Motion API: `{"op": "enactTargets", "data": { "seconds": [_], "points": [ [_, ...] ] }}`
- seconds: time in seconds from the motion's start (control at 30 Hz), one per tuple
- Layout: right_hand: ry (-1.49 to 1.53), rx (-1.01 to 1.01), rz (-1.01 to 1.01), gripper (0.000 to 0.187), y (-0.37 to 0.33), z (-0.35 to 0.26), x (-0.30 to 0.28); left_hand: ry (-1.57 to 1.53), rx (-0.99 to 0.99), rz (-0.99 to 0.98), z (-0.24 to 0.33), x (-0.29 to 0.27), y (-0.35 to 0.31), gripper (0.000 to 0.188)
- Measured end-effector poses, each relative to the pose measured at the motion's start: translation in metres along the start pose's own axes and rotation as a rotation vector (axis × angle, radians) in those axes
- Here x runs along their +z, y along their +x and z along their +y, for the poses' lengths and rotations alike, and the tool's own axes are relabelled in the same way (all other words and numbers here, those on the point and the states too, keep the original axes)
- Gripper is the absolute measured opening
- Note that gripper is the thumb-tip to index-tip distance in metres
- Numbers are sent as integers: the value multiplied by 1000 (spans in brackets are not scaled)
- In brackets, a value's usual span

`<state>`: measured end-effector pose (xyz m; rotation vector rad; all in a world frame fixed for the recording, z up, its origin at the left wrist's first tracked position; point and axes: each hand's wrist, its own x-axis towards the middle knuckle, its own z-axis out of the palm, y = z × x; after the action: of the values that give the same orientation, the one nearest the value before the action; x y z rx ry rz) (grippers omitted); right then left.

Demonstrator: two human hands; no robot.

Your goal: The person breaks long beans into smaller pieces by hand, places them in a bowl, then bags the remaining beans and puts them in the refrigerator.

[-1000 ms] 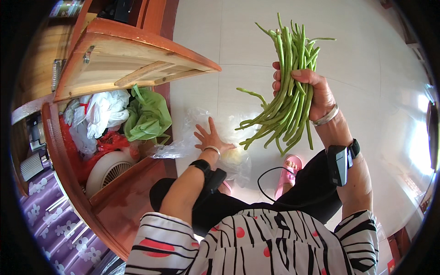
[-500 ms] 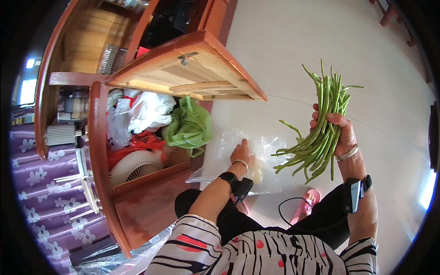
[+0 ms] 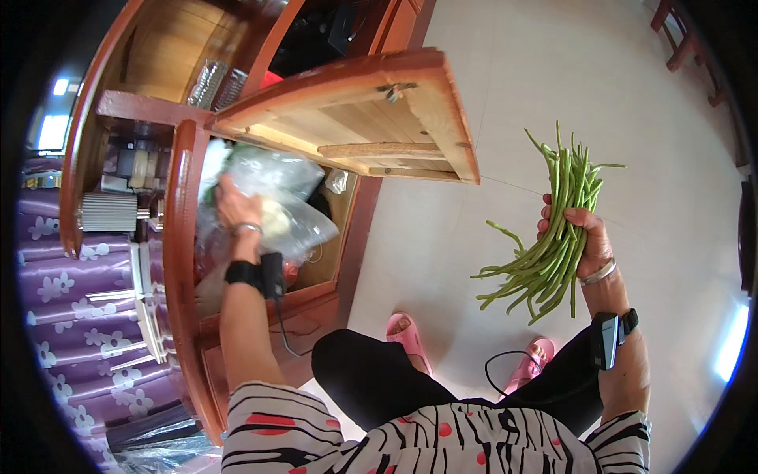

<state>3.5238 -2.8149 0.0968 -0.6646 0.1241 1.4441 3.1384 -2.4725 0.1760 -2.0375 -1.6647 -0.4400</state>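
Clamped in your right hand (image 3: 580, 241) is a bunch of long green beans (image 3: 553, 229), fingers wrapped around the stems about midway, so the tips fan up above your fist and the loose ends droop down and to the left, over the pale tiled floor (image 3: 489, 103). Your left hand (image 3: 237, 207) is reaching into the open wooden cabinet (image 3: 189, 237) at your left, and its fingers are closed on a clear plastic bag (image 3: 288, 197) that bulges out of the compartment; something pale shows through the plastic beside your wrist, too blurred to name. That hand sits well apart from the beans, with the cabinet's open door (image 3: 379, 118) jutting out between them at the top of the view. You wear a bangle and a black strap with a small device on the left wrist (image 3: 251, 272), with a thin cable hanging from it, and a similar device on the right forearm (image 3: 609, 338). Below, your knees in dark trousers are bent, and two pink slippers (image 3: 407, 336) rest on the tiles. At the far left stands purple flowered fabric (image 3: 71, 316), and a ribbed metal object (image 3: 109, 212) lies on the cabinet shelf just beyond your left hand
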Motion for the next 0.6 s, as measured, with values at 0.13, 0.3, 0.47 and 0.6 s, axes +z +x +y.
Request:
{"op": "enactTargets", "data": {
  "seconds": [0.13,0.3,0.47,0.6],
  "points": [
    [-23,22,29,44,3,5,7,7,-226,28,-15,9,43,56],
    [-66,46,71,47,10,12,14,103,-301,-3,-59,49,84,53],
    [-61,0,65,49,18,18,21,146,-466,-145,-116,113,93,42],
    [-100,-1,138,53,21,23,35,234,-679,-271,-215,258,75,41]
  ]
}}
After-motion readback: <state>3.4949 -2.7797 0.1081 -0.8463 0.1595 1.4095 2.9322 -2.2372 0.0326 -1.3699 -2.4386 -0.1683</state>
